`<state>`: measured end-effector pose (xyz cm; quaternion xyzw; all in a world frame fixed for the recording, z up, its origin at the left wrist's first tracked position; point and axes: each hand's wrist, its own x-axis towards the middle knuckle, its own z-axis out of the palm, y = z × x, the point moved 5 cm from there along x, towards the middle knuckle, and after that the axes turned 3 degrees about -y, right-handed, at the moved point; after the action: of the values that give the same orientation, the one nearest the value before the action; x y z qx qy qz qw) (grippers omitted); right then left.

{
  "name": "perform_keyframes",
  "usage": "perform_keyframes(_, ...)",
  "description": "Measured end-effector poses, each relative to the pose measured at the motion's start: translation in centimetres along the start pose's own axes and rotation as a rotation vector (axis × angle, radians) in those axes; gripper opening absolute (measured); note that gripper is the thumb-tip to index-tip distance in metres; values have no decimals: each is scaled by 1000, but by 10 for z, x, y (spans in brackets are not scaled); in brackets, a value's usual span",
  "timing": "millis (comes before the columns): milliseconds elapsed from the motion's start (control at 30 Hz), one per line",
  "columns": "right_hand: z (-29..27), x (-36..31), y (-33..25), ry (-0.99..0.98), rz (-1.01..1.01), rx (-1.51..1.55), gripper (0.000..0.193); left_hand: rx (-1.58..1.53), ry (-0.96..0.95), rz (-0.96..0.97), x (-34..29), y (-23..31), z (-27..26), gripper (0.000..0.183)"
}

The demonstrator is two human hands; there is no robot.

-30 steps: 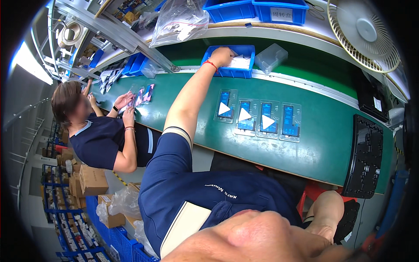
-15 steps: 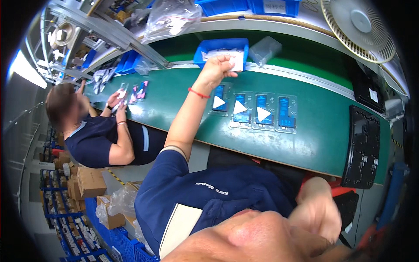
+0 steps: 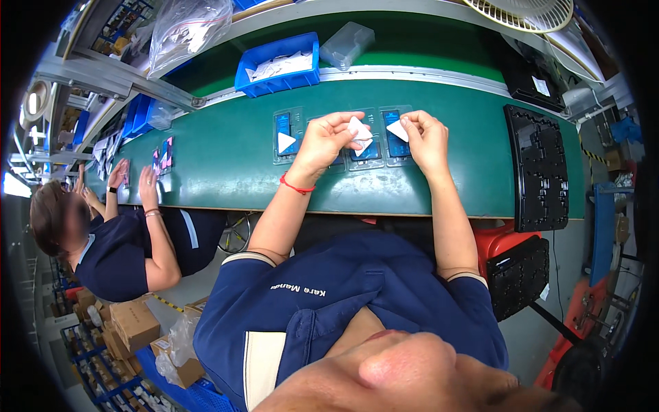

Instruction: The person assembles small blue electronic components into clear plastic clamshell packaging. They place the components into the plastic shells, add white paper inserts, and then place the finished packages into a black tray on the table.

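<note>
On the green bench lie several clear plastic trays [image 3: 296,118], each with a flat blue pack [image 3: 283,124] that looks like a phone battery. My left hand [image 3: 328,143], fingers closed, pinches a few white paper triangles [image 3: 360,129] above the middle trays and partly covers them. The thumb and fingertips of my right hand [image 3: 429,141] grip one white triangle [image 3: 397,130] over the rightmost blue pack [image 3: 396,147]. Whether that triangle touches the pack, I cannot tell. Another white triangle [image 3: 285,143] rests on the leftmost pack.
Behind the trays stands a blue bin [image 3: 278,86] of white pieces, beside a clear plastic box [image 3: 348,45]. A black moulded tray [image 3: 539,168] lies at the bench's right end. To my left, a co-worker [image 3: 117,240] works at the same bench. A fan [image 3: 525,10] is overhead.
My left hand has come back from the blue bin to the trays with white triangles. My right hand has risen from beside my body to the rightmost pack, where a triangle now shows.
</note>
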<state>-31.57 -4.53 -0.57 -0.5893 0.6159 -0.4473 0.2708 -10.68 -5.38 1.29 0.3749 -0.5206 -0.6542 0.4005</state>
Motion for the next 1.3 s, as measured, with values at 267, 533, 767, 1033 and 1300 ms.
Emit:
perform_keyframes(267,-10,-16,-3,138,-244,-471,49,900,561,671,43,59,-89,16)
perform_keyframes(533,2,-37,-15,-433,-500,-542,82,1513,754,730,51,61,-142,41)
perform_keyframes(767,64,-49,-28,-553,-618,-636,63,1543,564,20,-63,-24,-62,60)
perform_keyframes(1033,228,-48,-115,-621,-734,-444,71,1638,714,165,-107,-3,-254,46)
perform_keyframes(1300,162,-34,-100,-387,-713,-141,57,1624,769,72,-152,10,-393,51)
